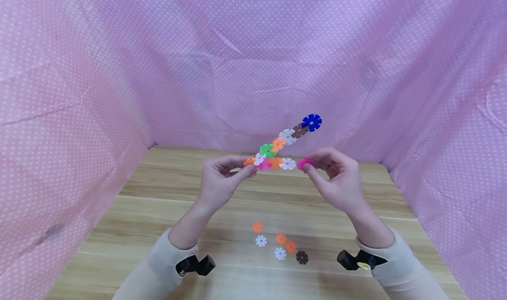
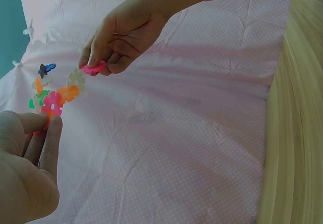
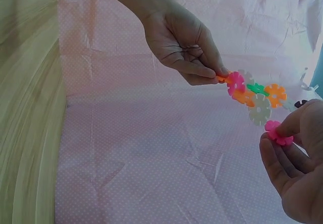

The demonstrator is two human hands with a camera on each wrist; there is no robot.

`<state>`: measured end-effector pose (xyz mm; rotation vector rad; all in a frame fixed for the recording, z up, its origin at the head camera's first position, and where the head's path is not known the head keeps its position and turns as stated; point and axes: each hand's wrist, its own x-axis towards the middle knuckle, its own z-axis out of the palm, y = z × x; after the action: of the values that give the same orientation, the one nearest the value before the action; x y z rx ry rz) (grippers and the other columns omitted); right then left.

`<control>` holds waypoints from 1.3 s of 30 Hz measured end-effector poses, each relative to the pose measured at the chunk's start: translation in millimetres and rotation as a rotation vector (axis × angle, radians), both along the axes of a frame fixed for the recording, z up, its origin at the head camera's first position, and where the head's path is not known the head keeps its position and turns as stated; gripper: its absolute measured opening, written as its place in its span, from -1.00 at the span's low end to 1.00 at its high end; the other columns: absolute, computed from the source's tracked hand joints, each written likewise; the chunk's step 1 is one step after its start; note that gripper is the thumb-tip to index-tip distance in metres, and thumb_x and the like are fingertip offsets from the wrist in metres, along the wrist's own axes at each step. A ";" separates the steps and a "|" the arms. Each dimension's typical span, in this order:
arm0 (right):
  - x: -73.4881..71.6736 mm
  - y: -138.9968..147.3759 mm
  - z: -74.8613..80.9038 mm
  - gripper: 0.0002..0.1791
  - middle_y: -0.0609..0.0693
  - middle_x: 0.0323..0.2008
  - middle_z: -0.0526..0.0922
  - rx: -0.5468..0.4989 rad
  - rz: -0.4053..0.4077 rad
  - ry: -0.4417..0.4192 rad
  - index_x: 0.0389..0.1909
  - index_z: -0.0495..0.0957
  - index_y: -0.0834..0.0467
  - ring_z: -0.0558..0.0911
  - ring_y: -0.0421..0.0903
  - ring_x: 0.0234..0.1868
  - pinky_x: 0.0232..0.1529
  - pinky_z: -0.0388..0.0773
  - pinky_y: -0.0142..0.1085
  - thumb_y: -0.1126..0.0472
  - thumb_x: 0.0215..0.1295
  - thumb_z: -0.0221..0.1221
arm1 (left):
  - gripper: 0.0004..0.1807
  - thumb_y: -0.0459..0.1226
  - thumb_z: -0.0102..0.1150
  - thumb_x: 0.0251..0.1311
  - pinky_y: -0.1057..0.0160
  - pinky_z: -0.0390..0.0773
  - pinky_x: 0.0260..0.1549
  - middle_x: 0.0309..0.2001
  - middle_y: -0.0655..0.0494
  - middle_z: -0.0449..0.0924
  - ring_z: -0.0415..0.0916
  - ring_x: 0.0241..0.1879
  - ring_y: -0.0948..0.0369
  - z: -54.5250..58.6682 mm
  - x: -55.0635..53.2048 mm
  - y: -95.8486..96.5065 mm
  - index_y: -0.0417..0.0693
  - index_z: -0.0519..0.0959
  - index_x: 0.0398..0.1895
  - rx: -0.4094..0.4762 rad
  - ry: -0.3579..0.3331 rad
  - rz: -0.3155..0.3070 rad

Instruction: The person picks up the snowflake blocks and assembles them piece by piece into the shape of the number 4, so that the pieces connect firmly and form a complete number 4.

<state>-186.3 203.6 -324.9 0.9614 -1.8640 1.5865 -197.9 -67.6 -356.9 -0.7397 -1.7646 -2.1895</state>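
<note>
My left hand (image 1: 222,177) pinches an orange notched disc (image 1: 249,161) at the left end of a joined set of plastic snowflake discs, held up above the table. From there one branch slants up and right: a white disc, a green disc (image 1: 268,150), orange, white, brown, then a dark blue disc (image 1: 312,122) at the tip. A lower branch runs right through pink and orange to a white disc (image 1: 288,163). My right hand (image 1: 340,181) pinches a loose pink disc (image 1: 305,163) between thumb and fingers, close beside that white end disc.
Loose discs lie on the wooden table (image 1: 166,216) between the forearms: several orange ones (image 1: 257,227), white ones (image 1: 280,254) and a dark brown one (image 1: 302,257). Pink dotted cloth (image 1: 253,84) walls the table at the back and both sides.
</note>
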 end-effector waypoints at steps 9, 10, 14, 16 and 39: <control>3.4 1.4 -3.7 -0.76 -0.20 -0.24 0.80 0.063 -0.060 -0.006 -0.22 0.66 0.49 0.76 -0.31 -0.26 -0.19 0.80 -0.51 0.75 0.11 0.26 | -0.79 -0.63 0.39 0.18 0.11 0.89 -0.17 -0.28 0.31 0.84 0.82 -0.32 0.31 1.8 6.2 6.3 -0.59 0.68 -0.12 -0.004 -0.003 -0.003; 3.1 1.0 -3.4 -0.75 -0.21 -0.24 0.80 0.065 -0.064 -0.004 -0.22 0.67 0.49 0.76 -0.31 -0.26 -0.19 0.79 -0.51 0.75 0.11 0.26 | -0.79 -0.62 0.39 0.18 0.11 0.89 -0.17 -0.28 0.32 0.84 0.82 -0.32 0.30 2.5 6.0 6.3 -0.59 0.69 -0.12 -0.007 0.000 -0.002; 2.9 0.0 -1.3 -0.74 -0.23 -0.22 0.81 0.064 -0.068 -0.002 -0.21 0.67 0.49 0.76 -0.32 -0.25 -0.17 0.80 -0.50 0.76 0.09 0.27 | -0.79 -0.62 0.39 0.19 0.12 0.89 -0.16 -0.27 0.32 0.84 0.82 -0.32 0.30 4.3 4.8 6.4 -0.59 0.68 -0.12 -0.006 0.008 -0.004; 3.0 -0.3 -0.1 -0.74 -0.23 -0.23 0.81 0.070 -0.069 0.000 -0.21 0.68 0.49 0.77 -0.31 -0.25 -0.17 0.80 -0.50 0.75 0.09 0.28 | -0.80 -0.62 0.38 0.20 0.12 0.89 -0.16 -0.27 0.33 0.84 0.82 -0.31 0.31 3.4 3.9 6.5 -0.60 0.67 -0.12 -0.003 0.008 -0.007; -3.4 -2.0 -0.9 -0.74 -0.23 -0.26 0.83 0.067 -0.065 -0.032 -0.23 0.75 0.46 0.78 -0.32 -0.28 -0.37 0.71 -0.59 0.75 0.09 0.32 | -0.85 -0.63 0.38 0.18 0.14 0.90 -0.18 -0.33 0.33 0.84 0.81 -0.36 0.32 -1.4 -7.8 1.4 -0.63 0.67 -0.20 -0.018 -0.038 -0.053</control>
<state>-189.7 201.6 -325.8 0.8997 -1.9608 1.5187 -205.7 -66.1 -358.3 -0.7625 -1.8053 -2.2386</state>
